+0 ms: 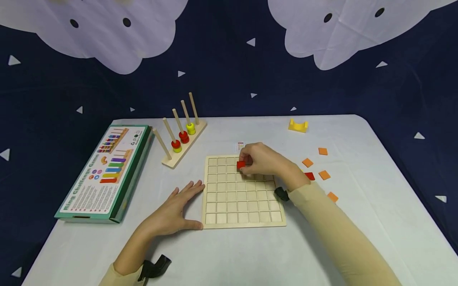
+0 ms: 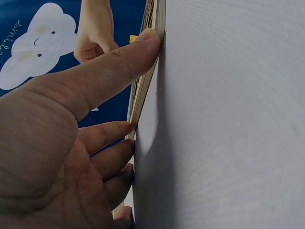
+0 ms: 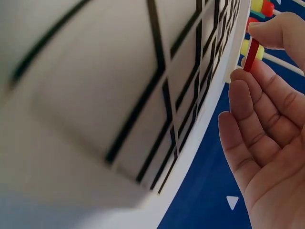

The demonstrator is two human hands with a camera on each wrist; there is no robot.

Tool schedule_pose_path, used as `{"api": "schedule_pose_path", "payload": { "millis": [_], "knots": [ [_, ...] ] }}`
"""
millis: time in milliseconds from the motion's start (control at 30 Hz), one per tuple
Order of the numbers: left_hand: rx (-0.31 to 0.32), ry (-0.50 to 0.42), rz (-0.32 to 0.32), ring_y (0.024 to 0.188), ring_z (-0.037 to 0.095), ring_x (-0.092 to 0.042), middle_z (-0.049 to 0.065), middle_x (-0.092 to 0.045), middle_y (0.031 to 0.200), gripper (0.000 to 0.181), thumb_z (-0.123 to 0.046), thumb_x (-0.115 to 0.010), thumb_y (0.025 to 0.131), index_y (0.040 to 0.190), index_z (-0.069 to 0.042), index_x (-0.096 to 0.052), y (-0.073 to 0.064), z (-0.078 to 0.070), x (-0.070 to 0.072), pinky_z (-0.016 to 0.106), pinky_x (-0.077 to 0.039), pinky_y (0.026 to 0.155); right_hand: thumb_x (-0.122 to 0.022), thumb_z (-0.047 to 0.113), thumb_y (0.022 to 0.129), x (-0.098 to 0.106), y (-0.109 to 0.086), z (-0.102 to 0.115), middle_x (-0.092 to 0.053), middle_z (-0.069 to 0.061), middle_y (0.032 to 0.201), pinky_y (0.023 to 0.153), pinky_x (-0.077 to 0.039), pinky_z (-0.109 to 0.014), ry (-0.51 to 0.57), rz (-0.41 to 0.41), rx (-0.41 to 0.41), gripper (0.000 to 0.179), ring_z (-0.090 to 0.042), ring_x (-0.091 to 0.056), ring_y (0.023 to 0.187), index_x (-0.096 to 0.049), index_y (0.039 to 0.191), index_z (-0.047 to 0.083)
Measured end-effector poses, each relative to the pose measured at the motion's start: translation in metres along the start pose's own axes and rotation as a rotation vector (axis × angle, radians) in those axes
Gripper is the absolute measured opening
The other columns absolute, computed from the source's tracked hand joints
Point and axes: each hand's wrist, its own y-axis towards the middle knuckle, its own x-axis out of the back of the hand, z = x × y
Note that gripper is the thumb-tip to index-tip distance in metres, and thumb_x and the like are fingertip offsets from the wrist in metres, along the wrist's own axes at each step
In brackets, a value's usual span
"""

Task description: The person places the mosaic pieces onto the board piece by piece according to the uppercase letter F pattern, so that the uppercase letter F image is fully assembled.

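Observation:
A pale wooden board (image 1: pixel 222 206) with a grid of square recesses lies flat on the table. My right hand (image 1: pixel 262 159) pinches a red square tile (image 1: pixel 241 165) between thumb and index finger, close over the back rows. In the right wrist view that tile (image 3: pixel 251 55) appears edge-on, with the other fingers loosely bent beside it. My left hand (image 1: pixel 171 214) rests at the board's left edge, fingers spread and thumb near the front corner. Seen from the left wrist, the thumb and fingertips touch the board's side.
Several orange tiles (image 1: pixel 324 175) and another red tile (image 1: pixel 309 176) lie right of the board. A yellow curved piece (image 1: pixel 298 126) sits at the back. To the left are a peg stand (image 1: pixel 174 161) with red and yellow rings and a game box (image 1: pixel 96 171). A small printed card (image 1: pixel 239 146) lies behind the board.

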Motion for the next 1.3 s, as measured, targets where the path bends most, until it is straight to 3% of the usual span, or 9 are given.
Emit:
{"api": "schedule_pose_path", "payload": {
  "millis": [667, 1000, 1300],
  "knots": [
    [0.006, -0.010, 0.002, 0.165, 0.042, -0.025, 0.013, -0.037, 0.174, 0.108, -0.031, -0.099, 0.074, 0.164, -0.010, -0.044, -0.001, -0.002, 0.000, 0.076, -0.008, 0.129, -0.085, 0.019, 0.089, -0.014, 0.021, 0.011, -0.070, -0.001, 0.092, 0.074, -0.050, -0.029, -0.030, 0.049, -0.015, 0.016, -0.014, -0.057, 0.080, -0.077, 0.099, 0.010],
    [0.005, -0.020, 0.014, 0.166, 0.041, -0.024, 0.013, -0.035, 0.175, 0.109, -0.033, -0.099, 0.074, 0.165, -0.011, -0.043, 0.000, -0.001, 0.000, 0.075, -0.007, 0.129, -0.086, 0.024, 0.091, -0.016, 0.024, 0.016, -0.070, -0.002, 0.101, 0.087, -0.057, -0.034, -0.080, 0.079, -0.031, 0.018, -0.017, -0.063, 0.091, -0.079, 0.103, 0.012],
    [0.002, -0.007, 0.010, 0.166, 0.042, -0.024, 0.013, -0.035, 0.175, 0.109, -0.034, -0.099, 0.074, 0.165, -0.010, -0.043, 0.000, -0.001, 0.000, 0.076, -0.009, 0.129, -0.087, 0.024, 0.092, -0.015, 0.024, 0.017, -0.070, -0.002, 0.101, 0.086, -0.056, -0.034, -0.078, 0.087, -0.044, 0.019, -0.017, -0.062, 0.091, -0.079, 0.103, 0.012]
  ]
}}
